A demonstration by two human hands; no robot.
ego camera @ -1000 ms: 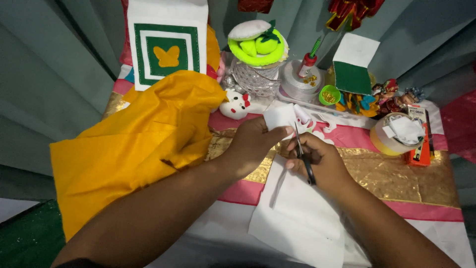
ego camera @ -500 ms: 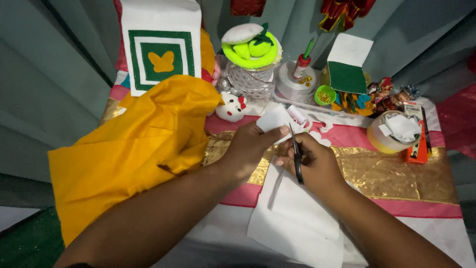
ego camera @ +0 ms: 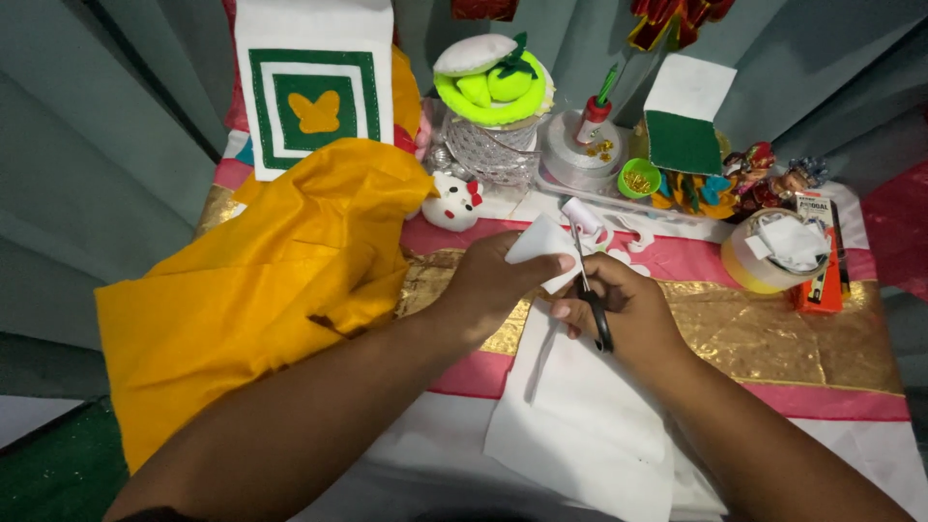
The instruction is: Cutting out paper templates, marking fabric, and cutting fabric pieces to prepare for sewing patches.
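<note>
- Here my left hand (ego camera: 493, 280) pinches the top edge of the white felt sheet (ego camera: 580, 425) between thumb and fingers, lifting that edge off the table so the cloth stays taut where the blades meet it.
- My right hand (ego camera: 623, 314) is clenched through the loops of the black-handled scissors (ego camera: 592, 295), blades pointing away from me into the raised edge just beside my left fingertips; I cannot tell how far the blades are parted.
- The rest of the sheet trails down toward me over the pink-and-gold table cloth (ego camera: 773, 338), which carries its weight so that I only steer the top.
- The yellow fabric (ego camera: 251, 300) is heaped to my left, near my forearm but apart from the cut.
- White offcuts (ego camera: 633, 237) lie just past the scissors, and the roll of tape (ego camera: 764, 256) stands well to the right.
- Against half a second ago, both hands hold the same grips; the scissors have crept slightly along the felt, and my view has dipped a little.
</note>
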